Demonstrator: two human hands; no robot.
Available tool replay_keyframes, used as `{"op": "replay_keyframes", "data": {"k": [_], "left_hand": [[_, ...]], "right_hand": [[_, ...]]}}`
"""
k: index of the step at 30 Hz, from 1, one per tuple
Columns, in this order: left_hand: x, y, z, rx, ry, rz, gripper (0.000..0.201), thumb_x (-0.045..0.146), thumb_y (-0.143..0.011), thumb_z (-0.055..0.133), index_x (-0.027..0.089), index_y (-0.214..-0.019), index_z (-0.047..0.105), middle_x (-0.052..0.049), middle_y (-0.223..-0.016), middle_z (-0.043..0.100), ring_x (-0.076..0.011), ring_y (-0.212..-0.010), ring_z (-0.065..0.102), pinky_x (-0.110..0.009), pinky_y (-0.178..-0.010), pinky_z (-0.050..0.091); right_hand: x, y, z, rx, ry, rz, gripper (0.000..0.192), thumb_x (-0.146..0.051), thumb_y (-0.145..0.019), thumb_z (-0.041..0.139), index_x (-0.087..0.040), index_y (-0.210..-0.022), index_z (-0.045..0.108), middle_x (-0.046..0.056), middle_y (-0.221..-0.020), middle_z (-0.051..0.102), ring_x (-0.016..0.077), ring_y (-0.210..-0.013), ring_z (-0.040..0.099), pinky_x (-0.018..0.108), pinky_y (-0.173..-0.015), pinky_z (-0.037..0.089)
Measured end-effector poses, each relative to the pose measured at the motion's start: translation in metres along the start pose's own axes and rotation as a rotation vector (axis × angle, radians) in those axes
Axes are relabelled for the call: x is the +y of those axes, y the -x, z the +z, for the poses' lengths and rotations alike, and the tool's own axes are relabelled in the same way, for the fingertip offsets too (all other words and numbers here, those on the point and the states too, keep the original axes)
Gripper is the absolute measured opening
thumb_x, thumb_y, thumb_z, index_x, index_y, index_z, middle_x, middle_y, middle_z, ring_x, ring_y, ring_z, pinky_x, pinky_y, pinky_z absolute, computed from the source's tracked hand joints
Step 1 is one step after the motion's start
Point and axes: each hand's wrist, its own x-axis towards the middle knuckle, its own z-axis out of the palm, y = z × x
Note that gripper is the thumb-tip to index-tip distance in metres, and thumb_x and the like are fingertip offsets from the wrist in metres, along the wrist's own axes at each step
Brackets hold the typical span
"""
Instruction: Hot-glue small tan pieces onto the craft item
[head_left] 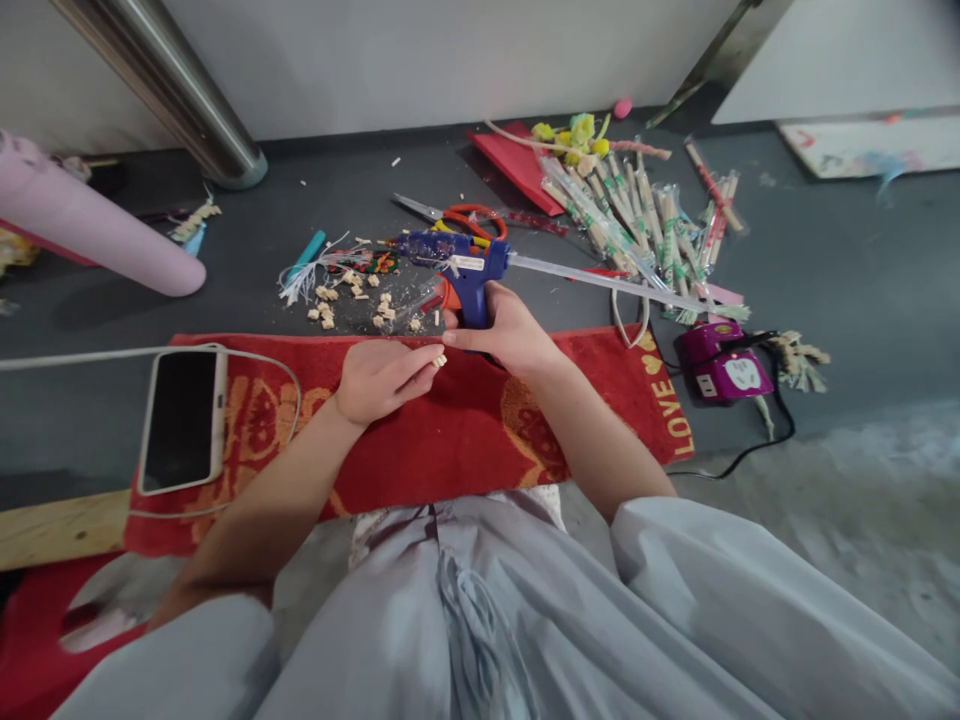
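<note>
Right hand [504, 332] around glue gun [466, 268]; left hand [382, 378] pinching, seemingly, a wood chip [439, 360].

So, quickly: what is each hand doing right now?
Left hand: closed, pinching a small pale piece at its fingertips.
Right hand: closed around the blue glue gun.

A dark grey floor [840, 260] meets a pale wall [420, 60]; a steel post [180, 110] rises at left, a red mat [450, 440] spread across the foreground.
</note>
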Motion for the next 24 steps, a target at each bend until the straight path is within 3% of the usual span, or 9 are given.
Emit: {"op": "replay_keyframes", "data": {"k": [12, 19, 24], "left_hand": [[-0.002, 0.000, 0.002, 0.014, -0.169, 0.174, 0.026, 0.031, -0.089, 0.048, 0.021, -0.087, 0.071, -0.004, -0.061, 0.066, -0.0139, -0.058, 0.060, -0.026, -0.062, 0.047], [-0.006, -0.005, 0.009, 0.234, -0.265, 0.470, 0.019, 0.029, -0.093, 0.048, 0.018, -0.090, 0.064, 0.001, -0.057, 0.065, -0.0105, -0.050, 0.058, -0.023, -0.053, 0.041], [-0.002, -0.006, 0.009, 0.187, -0.219, 0.474, 0.017, 0.027, -0.091, 0.051, 0.020, -0.086, 0.065, 0.001, -0.060, 0.068, -0.0106, -0.052, 0.061, -0.022, -0.055, 0.043]], "right_hand": [[-0.002, 0.003, 0.005, -0.082, -0.119, 0.036, 0.057, -0.046, -0.053, 0.085, -0.020, -0.087, 0.049, -0.001, -0.081, 0.059, 0.0118, -0.070, 0.057, 0.029, -0.067, 0.052], [0.000, 0.001, 0.009, -0.121, -0.159, 0.102, 0.071, -0.045, -0.044, 0.089, -0.019, -0.098, 0.051, -0.002, -0.081, 0.055, 0.0110, -0.070, 0.051, 0.027, -0.065, 0.048], [0.003, 0.000, 0.011, -0.055, -0.135, 0.100, 0.064, -0.047, -0.047, 0.088, -0.019, -0.092, 0.052, -0.003, -0.078, 0.055, 0.0096, -0.067, 0.049, 0.026, -0.063, 0.046]]}}
